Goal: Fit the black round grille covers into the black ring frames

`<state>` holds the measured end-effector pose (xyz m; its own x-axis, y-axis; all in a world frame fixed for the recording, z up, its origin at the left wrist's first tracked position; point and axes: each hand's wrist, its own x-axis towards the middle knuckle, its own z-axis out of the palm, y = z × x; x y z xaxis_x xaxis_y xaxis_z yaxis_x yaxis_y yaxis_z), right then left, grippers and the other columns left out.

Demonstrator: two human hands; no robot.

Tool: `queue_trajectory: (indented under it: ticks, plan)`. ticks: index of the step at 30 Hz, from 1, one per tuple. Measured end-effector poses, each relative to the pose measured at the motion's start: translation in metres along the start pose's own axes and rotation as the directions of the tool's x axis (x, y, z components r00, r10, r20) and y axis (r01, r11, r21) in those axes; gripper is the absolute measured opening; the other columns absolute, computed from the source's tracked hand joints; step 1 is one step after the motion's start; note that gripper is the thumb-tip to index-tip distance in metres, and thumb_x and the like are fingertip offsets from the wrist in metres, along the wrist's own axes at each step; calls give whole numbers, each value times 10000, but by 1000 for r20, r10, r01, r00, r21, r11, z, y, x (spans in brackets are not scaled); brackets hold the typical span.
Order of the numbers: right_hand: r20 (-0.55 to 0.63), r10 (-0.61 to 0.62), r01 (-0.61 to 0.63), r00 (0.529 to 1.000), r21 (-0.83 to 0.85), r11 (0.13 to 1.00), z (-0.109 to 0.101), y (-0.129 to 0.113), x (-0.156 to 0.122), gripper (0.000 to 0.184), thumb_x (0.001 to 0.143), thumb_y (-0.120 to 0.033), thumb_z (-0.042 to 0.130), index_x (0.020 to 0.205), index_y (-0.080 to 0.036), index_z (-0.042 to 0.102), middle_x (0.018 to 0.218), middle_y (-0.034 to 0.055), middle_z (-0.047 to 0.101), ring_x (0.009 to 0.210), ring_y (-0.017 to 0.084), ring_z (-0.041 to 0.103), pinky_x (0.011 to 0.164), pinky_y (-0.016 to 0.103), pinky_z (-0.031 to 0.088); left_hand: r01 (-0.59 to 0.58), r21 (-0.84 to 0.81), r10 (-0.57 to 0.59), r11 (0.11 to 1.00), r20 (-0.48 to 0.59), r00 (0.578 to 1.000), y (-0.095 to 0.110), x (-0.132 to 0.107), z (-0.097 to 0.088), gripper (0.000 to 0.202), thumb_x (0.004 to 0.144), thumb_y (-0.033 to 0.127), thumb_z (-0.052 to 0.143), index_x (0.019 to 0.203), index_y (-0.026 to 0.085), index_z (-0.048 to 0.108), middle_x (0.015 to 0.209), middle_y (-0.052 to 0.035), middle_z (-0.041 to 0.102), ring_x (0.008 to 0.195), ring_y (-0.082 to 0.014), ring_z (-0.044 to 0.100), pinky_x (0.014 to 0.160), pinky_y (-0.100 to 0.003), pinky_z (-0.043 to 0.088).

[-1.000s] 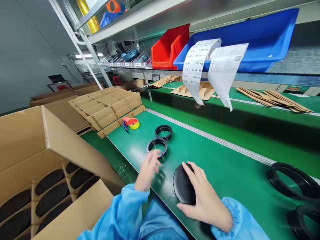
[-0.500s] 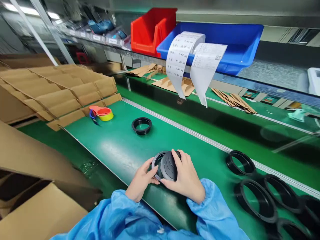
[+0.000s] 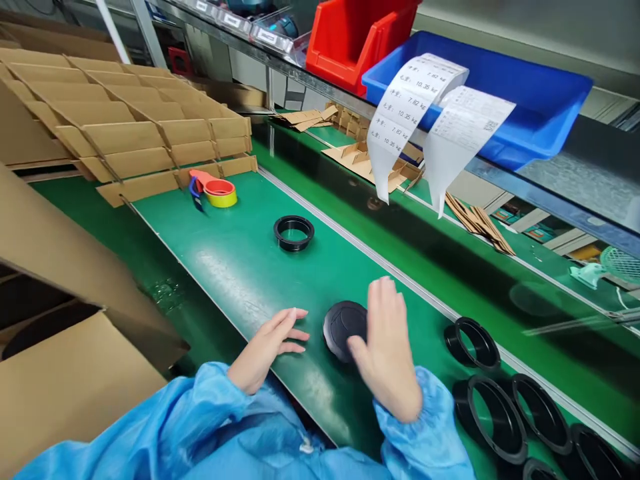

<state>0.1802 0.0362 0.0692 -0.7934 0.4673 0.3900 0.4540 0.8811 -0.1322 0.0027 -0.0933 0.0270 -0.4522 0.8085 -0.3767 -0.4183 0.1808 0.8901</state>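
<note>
A black round cap [image 3: 343, 327], fitted onto a ring, lies flat on the green belt [image 3: 240, 267] in front of me. My right hand [image 3: 387, 353] hovers flat over its right edge, fingers stretched out, holding nothing. My left hand [image 3: 267, 343] rests on the belt a little left of the cap, fingers loosely spread and empty. One black ring [image 3: 294, 233] lies alone farther up the belt. Several more black rings [image 3: 487, 413] lie together at the right.
An open cardboard box [image 3: 65, 380] stands at my left. Flat cardboard dividers [image 3: 130, 127] are stacked at the far left, with a yellow tape roll in a red dispenser [image 3: 216, 191] beside them. Paper labels [image 3: 415, 113] hang from a shelf holding a blue tray [image 3: 540, 93] and a red bin [image 3: 350, 33].
The cap and ring that both hands held together now lie on the belt. Both hands have let go and drawn apart. My view has shifted slightly.
</note>
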Motion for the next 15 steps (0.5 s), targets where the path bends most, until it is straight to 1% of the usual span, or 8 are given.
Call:
queue_trajectory:
  ticks: [2,6,8,9,11,12,13,15]
  plan:
    - [-46,0,-1,999,-16,1000,3,-3,4,785,1038,-580,207,1595,-66,2,1621,207,64,1512,377,47,1210,638,110,-22,-8,22,1000,-35,999,3,-4,-13,516,894,601,619,1126,143,668,1266,-150,602,1010,-277,647,775,-317,583]
    - [219,19,12,976,-139,990,37,-1,-1,868,976,-635,441,1588,-91,154,1600,258,102,1478,441,152,1112,717,228,-49,1,49,999,-68,996,6,-10,-31,510,858,597,658,1075,136,681,1164,-144,645,935,-235,646,732,-271,552]
    - [275,55,-4,960,-184,983,45,-3,-9,976,876,-656,591,1583,-109,198,1598,256,117,1446,469,215,1044,696,333,-78,62,82,995,-58,995,5,-19,-35,488,849,577,668,1041,128,678,1065,-131,665,896,-214,643,720,-259,534]
    - [262,39,12,964,-189,982,46,-7,-13,993,843,-629,625,1584,-122,202,1594,246,154,1421,469,267,1001,658,393,-95,102,100,990,-43,994,4,-27,-37,484,848,572,664,1033,124,673,1008,-122,670,874,-209,644,714,-259,527]
    - [198,-70,106,978,-177,979,44,-20,-18,904,855,-491,576,1594,-153,181,1555,213,295,1340,428,406,885,551,481,-111,186,105,976,40,994,0,-42,-41,517,855,586,635,1072,118,660,892,-100,665,832,-208,650,700,-273,520]
    - [131,-159,179,978,-158,971,45,-28,-17,879,864,-473,527,1597,-146,168,1527,211,349,1298,424,451,825,525,491,-103,218,97,971,41,994,-2,-48,-44,563,834,609,650,1105,116,667,800,-86,662,736,-206,642,658,-294,523]
    - [73,-272,280,960,-149,948,47,-38,-12,844,881,-435,498,1598,-140,164,1515,211,370,1269,417,483,767,486,490,-100,251,91,963,47,995,-4,-54,-50,599,799,606,700,1181,144,667,754,-67,664,657,-201,623,639,-322,532]
    - [-52,-467,451,883,-184,873,55,-66,4,770,906,-278,469,1597,-125,164,1497,211,402,1238,392,524,691,424,452,-218,307,189,926,120,975,-6,-62,-65,753,690,565,840,1322,224,614,911,-69,699,835,-250,672,773,-376,562]
